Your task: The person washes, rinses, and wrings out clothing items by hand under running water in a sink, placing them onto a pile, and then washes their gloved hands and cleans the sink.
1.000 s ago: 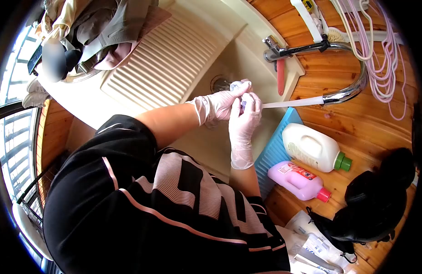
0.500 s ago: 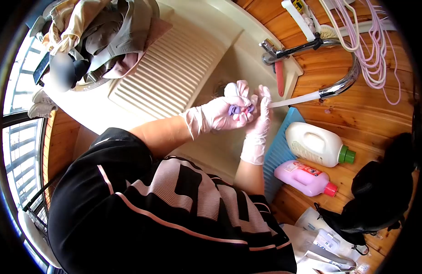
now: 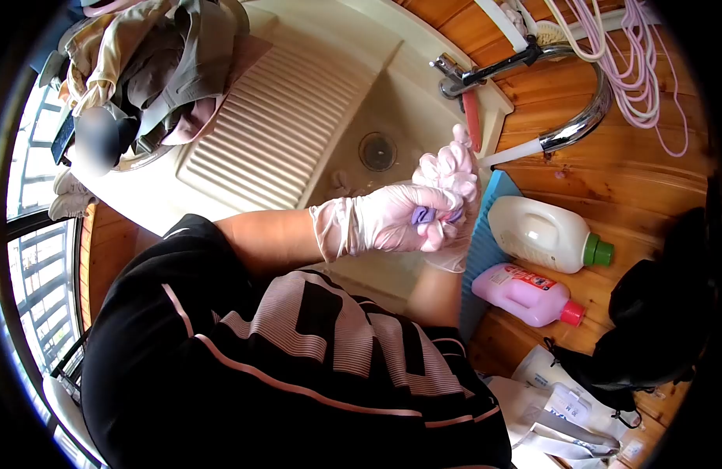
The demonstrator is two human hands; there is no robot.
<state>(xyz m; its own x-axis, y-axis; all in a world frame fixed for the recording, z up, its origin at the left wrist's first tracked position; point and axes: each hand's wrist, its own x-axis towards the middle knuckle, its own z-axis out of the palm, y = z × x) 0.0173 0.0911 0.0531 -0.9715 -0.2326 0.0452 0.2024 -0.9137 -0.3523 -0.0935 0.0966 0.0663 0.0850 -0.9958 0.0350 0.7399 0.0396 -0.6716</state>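
Pale ribbed sink (image 3: 275,125) here. Left hand (image 3: 396,219) is curled round a purple cloth (image 3: 423,215) above it; right hand (image 3: 470,203) is behind, can't tell how tightly closed. I'd rub fold by fold, keeping palms close.

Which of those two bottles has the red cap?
The pink bottle, nearer the bottom of the view, has the red cap; the white bottle has a green cap.
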